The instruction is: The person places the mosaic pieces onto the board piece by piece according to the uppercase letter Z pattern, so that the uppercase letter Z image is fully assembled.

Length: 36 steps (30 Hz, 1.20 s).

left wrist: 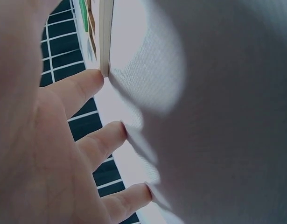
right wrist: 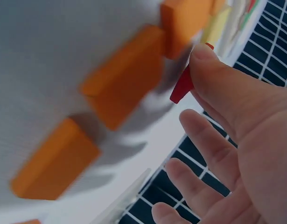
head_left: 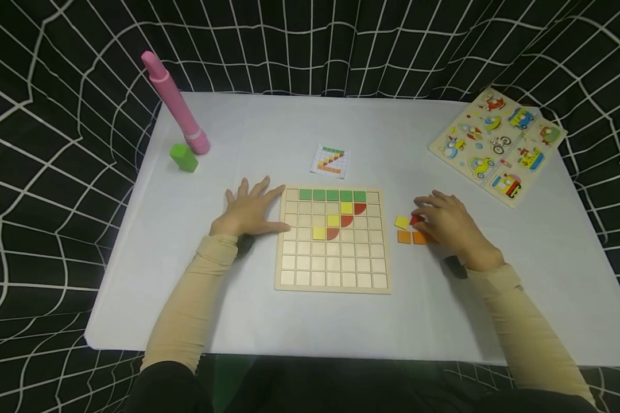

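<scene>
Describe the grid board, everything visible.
The grid board is pale, wood-like and roughly square, with a plain rim and thin lines dividing it into seven rows of seven cells. It lies flat on the white table, in front of the person. Its far row holds five green squares, both end cells excepted. Across the next three rows, yellow squares each sit left of red quarter-rounds, stepping nearer and leftward. The left grip touches its left edge, fingers spread.

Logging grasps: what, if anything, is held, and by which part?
Right hand pinches a red piece toward one end, leaving the other exposed; left hand holds nothing.
</scene>
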Each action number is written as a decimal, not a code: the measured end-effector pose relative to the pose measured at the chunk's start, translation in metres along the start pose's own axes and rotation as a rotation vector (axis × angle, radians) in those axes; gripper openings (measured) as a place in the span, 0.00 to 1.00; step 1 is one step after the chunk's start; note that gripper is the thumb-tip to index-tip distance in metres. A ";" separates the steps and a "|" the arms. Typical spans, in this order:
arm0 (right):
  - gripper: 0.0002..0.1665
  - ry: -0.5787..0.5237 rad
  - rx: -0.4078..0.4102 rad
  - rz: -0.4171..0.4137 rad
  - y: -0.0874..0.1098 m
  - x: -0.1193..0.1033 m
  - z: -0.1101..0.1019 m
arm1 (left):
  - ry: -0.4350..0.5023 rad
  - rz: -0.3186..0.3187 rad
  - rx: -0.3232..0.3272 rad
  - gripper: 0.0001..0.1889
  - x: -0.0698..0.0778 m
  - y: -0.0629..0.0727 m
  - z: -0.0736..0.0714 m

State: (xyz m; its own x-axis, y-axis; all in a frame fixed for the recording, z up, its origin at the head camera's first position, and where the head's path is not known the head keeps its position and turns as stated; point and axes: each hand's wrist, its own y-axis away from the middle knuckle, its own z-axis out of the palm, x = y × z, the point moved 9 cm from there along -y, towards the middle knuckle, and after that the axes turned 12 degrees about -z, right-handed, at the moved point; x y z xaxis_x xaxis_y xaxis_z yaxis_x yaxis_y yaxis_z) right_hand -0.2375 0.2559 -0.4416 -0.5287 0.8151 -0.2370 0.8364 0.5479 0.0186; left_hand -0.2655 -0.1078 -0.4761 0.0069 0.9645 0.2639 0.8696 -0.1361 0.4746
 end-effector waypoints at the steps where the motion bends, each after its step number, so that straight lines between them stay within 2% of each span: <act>1: 0.17 -0.003 0.015 -0.009 0.000 -0.001 -0.002 | 0.000 0.001 0.000 0.54 0.000 0.000 0.000; 6: 0.19 -0.052 0.070 -0.049 -0.006 -0.010 -0.012 | -0.006 0.006 0.007 0.54 0.001 0.001 0.000; 12: 0.24 -0.080 0.016 -0.090 -0.023 -0.032 -0.011 | -0.011 0.004 0.004 0.54 0.000 0.001 0.000; 17: 0.20 -0.046 -0.011 -0.170 -0.042 -0.058 -0.005 | -0.009 0.003 0.002 0.54 -0.001 0.000 0.000; 24: 0.18 -0.036 0.030 -0.312 -0.062 -0.100 0.001 | -0.004 0.006 0.003 0.53 -0.001 -0.001 -0.001; 30: 0.13 -0.044 0.032 -0.432 -0.072 -0.137 0.010 | -0.003 0.009 0.003 0.53 -0.001 0.000 -0.001; 36: 0.13 -0.043 0.013 -0.512 -0.077 -0.166 0.019 | -0.003 0.006 -0.006 0.53 -0.002 0.000 0.001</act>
State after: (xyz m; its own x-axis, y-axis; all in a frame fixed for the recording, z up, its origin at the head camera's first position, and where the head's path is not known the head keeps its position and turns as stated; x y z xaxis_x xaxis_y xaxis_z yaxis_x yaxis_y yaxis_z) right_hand -0.2113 0.0752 -0.4227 -0.8650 0.4338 -0.2522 0.4733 0.8723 -0.1228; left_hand -0.2646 -0.1095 -0.4771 0.0134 0.9643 0.2644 0.8666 -0.1431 0.4780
